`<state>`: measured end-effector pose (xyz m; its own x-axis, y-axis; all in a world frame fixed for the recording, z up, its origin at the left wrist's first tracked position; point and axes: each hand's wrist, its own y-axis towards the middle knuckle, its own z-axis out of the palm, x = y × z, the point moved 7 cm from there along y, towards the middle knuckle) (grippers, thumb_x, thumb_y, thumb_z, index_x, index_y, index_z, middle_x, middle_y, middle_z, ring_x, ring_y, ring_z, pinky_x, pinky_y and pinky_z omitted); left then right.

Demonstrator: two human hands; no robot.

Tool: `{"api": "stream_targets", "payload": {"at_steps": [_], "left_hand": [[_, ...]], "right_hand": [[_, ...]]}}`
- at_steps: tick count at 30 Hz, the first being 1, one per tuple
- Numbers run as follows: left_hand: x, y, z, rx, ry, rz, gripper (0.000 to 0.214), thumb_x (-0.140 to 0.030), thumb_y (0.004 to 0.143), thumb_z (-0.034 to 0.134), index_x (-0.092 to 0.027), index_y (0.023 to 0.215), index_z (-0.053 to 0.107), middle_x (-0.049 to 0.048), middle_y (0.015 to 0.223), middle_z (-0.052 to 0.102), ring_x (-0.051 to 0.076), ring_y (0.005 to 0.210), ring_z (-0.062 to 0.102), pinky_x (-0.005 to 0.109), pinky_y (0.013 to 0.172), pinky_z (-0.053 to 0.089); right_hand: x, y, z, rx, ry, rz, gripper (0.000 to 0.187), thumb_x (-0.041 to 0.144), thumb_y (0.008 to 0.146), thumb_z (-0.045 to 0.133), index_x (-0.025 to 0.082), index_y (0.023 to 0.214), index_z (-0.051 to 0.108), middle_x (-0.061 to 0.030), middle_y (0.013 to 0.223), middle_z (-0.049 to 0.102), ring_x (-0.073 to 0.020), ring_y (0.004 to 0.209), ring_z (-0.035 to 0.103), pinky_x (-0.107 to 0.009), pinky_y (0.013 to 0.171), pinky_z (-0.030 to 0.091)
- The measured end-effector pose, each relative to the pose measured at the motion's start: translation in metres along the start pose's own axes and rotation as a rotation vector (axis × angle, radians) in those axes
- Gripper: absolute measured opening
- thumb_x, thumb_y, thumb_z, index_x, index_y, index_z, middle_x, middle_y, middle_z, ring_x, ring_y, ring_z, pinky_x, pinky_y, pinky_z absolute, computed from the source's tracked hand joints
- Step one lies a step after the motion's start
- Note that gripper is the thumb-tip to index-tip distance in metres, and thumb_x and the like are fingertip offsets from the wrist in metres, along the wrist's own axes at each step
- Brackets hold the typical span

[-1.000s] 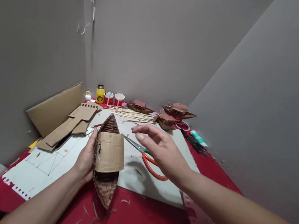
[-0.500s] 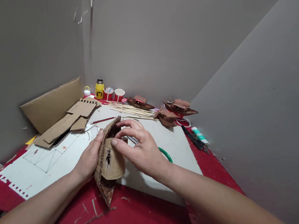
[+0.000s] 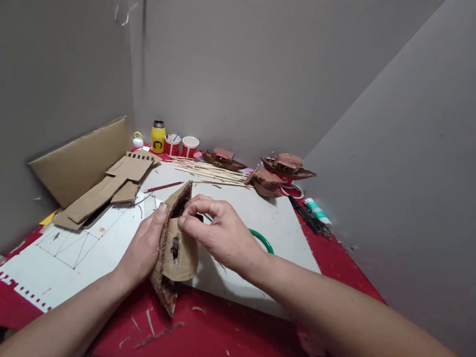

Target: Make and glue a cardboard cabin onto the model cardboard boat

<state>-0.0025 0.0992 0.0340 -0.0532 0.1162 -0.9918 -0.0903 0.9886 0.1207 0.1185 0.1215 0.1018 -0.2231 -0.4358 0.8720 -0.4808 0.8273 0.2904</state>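
A cardboard model boat [image 3: 183,260] stands on end in front of me, its curved cabin facing right with a ragged hole in the side. My left hand [image 3: 142,248] grips the hull from the left, thumb up along its edge. The fingertips of my right hand [image 3: 220,230] are pinched together at the upper edge of the cabin, near the hull's inside. Whether they hold a small piece there is hidden. Behind my right hand shows part of a green handle [image 3: 262,240].
Cardboard pieces [image 3: 110,189] and a drawn sheet [image 3: 75,250] lie left. Thin sticks [image 3: 209,172], a yellow bottle [image 3: 158,137], paper cups [image 3: 189,147] and brown model boats [image 3: 288,167] stand behind. A glue tube [image 3: 317,211] and black tool [image 3: 304,214] lie right. Scraps [image 3: 159,335] litter the red cloth.
My right hand's fingers have closed from a looser, spread curl into a pinch at the cabin's edge. The boat stays in my left hand, nearly unmoved.
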Motion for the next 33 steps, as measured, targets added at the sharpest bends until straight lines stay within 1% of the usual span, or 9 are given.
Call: {"api": "stream_targets", "payload": {"at_steps": [7, 10, 14, 16, 20, 24, 28, 31, 33], "left_hand": [[-0.003, 0.001, 0.007, 0.086, -0.093, 0.027, 0.053, -0.058, 0.094, 0.045, -0.021, 0.128, 0.063, 0.0029, 0.118, 0.072, 0.024, 0.106, 0.065, 0.031, 0.094, 0.048], [-0.004, 0.000, 0.010, 0.118, -0.181, 0.004, 0.049, -0.055, 0.092, 0.051, -0.020, 0.124, 0.065, 0.0034, 0.116, 0.073, 0.025, 0.108, 0.064, 0.029, 0.090, 0.049], [0.005, -0.002, 0.016, 0.155, -0.379, -0.131, 0.047, -0.052, 0.092, 0.055, -0.020, 0.124, 0.066, 0.0053, 0.116, 0.073, 0.027, 0.110, 0.064, 0.031, 0.089, 0.050], [0.010, -0.004, 0.017, 0.147, -0.478, -0.211, 0.048, -0.052, 0.091, 0.056, -0.020, 0.125, 0.066, 0.0062, 0.113, 0.075, 0.027, 0.107, 0.066, 0.032, 0.090, 0.050], [0.013, -0.005, 0.020, 0.125, -0.629, -0.319, 0.050, -0.053, 0.088, 0.059, -0.017, 0.123, 0.067, 0.0079, 0.101, 0.078, 0.026, 0.098, 0.070, 0.034, 0.089, 0.052], [0.011, -0.006, 0.025, 0.166, -0.747, -0.383, 0.047, -0.051, 0.088, 0.060, -0.015, 0.117, 0.069, 0.0085, 0.094, 0.079, 0.027, 0.094, 0.072, 0.034, 0.088, 0.054], [0.011, -0.007, 0.024, 0.174, -0.777, -0.437, 0.041, -0.046, 0.085, 0.063, -0.014, 0.110, 0.070, 0.0086, 0.091, 0.079, 0.027, 0.087, 0.073, 0.034, 0.083, 0.057], [0.012, -0.008, 0.020, 0.140, -0.785, -0.496, 0.040, -0.046, 0.085, 0.062, -0.015, 0.110, 0.069, 0.0083, 0.087, 0.078, 0.026, 0.077, 0.074, 0.035, 0.073, 0.059], [0.012, -0.009, 0.019, 0.165, -0.811, -0.543, 0.043, -0.050, 0.084, 0.060, -0.015, 0.108, 0.068, 0.0095, 0.085, 0.078, 0.027, 0.074, 0.074, 0.037, 0.069, 0.059]], "right_hand": [[0.004, -0.002, 0.002, 0.007, 0.002, -0.052, 0.020, 0.020, 0.078, 0.056, 0.020, 0.058, 0.052, -0.0001, 0.073, 0.054, -0.0159, 0.075, 0.052, -0.031, 0.075, 0.042], [0.009, -0.002, 0.000, 0.027, 0.034, -0.111, 0.022, 0.023, 0.081, 0.060, 0.019, 0.059, 0.057, -0.0010, 0.076, 0.056, -0.0153, 0.078, 0.053, -0.030, 0.077, 0.042], [0.012, -0.003, -0.008, 0.096, 0.031, -0.108, 0.028, 0.030, 0.089, 0.057, 0.018, 0.066, 0.063, -0.0022, 0.077, 0.061, -0.0159, 0.078, 0.056, -0.031, 0.074, 0.044], [0.015, -0.003, -0.019, 0.048, -0.059, -0.124, 0.027, 0.030, 0.093, 0.053, 0.018, 0.071, 0.065, -0.0032, 0.081, 0.064, -0.0170, 0.081, 0.058, -0.032, 0.077, 0.045], [0.020, -0.007, -0.036, -0.041, -0.184, -0.179, 0.017, 0.027, 0.091, 0.057, 0.019, 0.080, 0.067, -0.0036, 0.085, 0.067, -0.0178, 0.084, 0.061, -0.033, 0.082, 0.046], [0.017, -0.011, -0.031, 0.009, -0.209, -0.183, 0.010, 0.024, 0.087, 0.063, 0.019, 0.086, 0.071, -0.0040, 0.086, 0.068, -0.0186, 0.087, 0.061, -0.034, 0.084, 0.046], [0.016, -0.011, -0.025, 0.068, -0.212, -0.194, 0.009, 0.023, 0.085, 0.065, 0.017, 0.085, 0.072, -0.0038, 0.083, 0.068, -0.0181, 0.086, 0.061, -0.033, 0.082, 0.046], [0.017, -0.009, -0.037, -0.008, -0.154, -0.190, 0.012, 0.024, 0.087, 0.062, 0.017, 0.089, 0.072, -0.0038, 0.089, 0.071, -0.0173, 0.088, 0.063, -0.032, 0.084, 0.046], [0.014, -0.008, -0.047, -0.066, -0.100, -0.166, 0.014, 0.026, 0.089, 0.060, 0.018, 0.092, 0.071, -0.0031, 0.093, 0.072, -0.0167, 0.089, 0.064, -0.031, 0.083, 0.047]]}}
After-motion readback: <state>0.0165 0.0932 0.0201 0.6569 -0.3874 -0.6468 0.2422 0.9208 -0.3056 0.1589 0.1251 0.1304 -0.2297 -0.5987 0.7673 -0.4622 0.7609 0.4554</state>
